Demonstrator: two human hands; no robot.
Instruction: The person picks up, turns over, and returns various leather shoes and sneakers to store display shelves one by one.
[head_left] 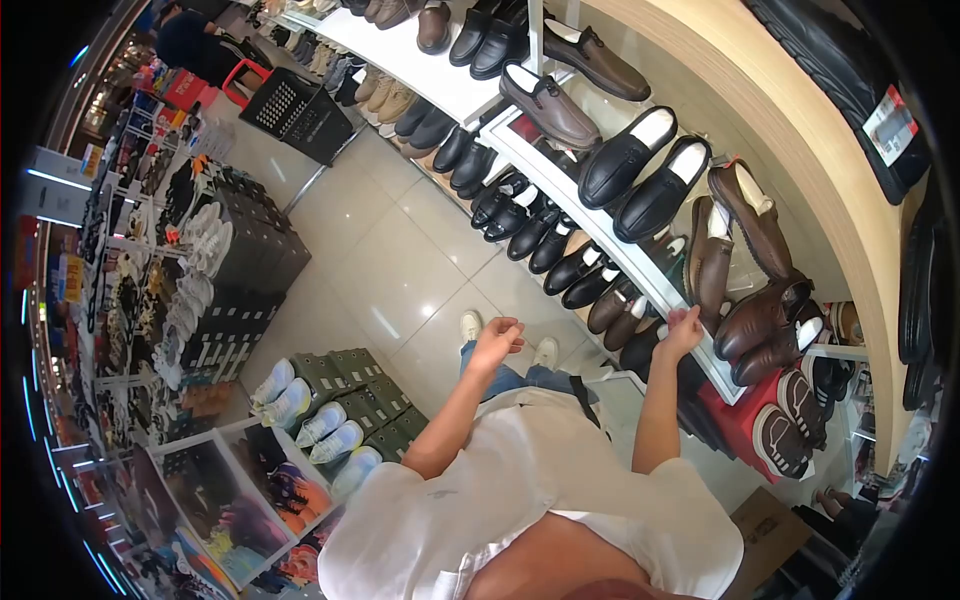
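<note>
My left hand [497, 343] hangs over the tiled floor in front of my body. Its fingers are loosely bent and a little apart, and no object shows in it. Over on the right, my right hand [683, 334] is at the front edge of the white shelf [650, 277], its fingers bent close together. Whether anything lies between them is hidden. Just beyond these fingers stands a brown loafer [708, 262] with its mate [748, 215] alongside. A pair of dark reddish-brown shoes [762, 325] sits to the right of that hand, and black loafers [628, 158] stand further along the shelf.
Lower shelves carry rows of black dress shoes [530, 235]. Sneakers [330, 432] rest on stacked dark green shoeboxes [365, 385] to the left. A black shopping basket [298, 112] stands in the aisle, near a person [195, 45] in dark clothes. A curved wooden panel [840, 150] borders the right.
</note>
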